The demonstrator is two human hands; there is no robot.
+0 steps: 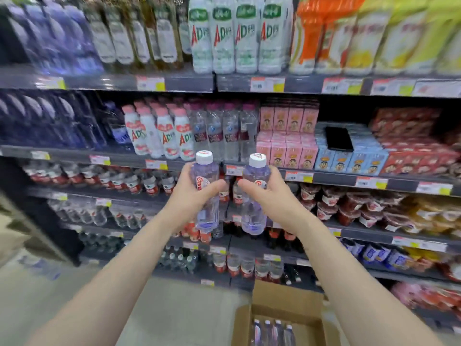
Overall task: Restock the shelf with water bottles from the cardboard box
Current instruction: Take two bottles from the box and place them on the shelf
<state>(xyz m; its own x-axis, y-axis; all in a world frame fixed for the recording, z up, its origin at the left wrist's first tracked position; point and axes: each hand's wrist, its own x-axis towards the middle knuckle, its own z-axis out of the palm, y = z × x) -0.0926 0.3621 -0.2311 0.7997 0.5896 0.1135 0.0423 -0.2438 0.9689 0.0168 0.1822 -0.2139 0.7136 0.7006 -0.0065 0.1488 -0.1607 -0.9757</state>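
My left hand [190, 196] grips a clear water bottle [206, 211] with a white cap, held upright in front of the shelves. Beside it, my right hand [268, 196] holds a second water bottle [254, 218] of the same kind, also upright. Both bottles hang in the air at the height of the middle shelf edge [331, 179]. Below, at the bottom of the view, the open cardboard box [287, 298] stands on the floor with several more bottles [272, 332] in it.
Store shelving fills the view, packed with drinks: white AD bottles [162, 136], clear bottles with dark labels [224, 133], pink and blue cartons [289, 146]. A black phone [338, 138] lies on the blue cartons. Grey floor [174, 308] lies left of the box.
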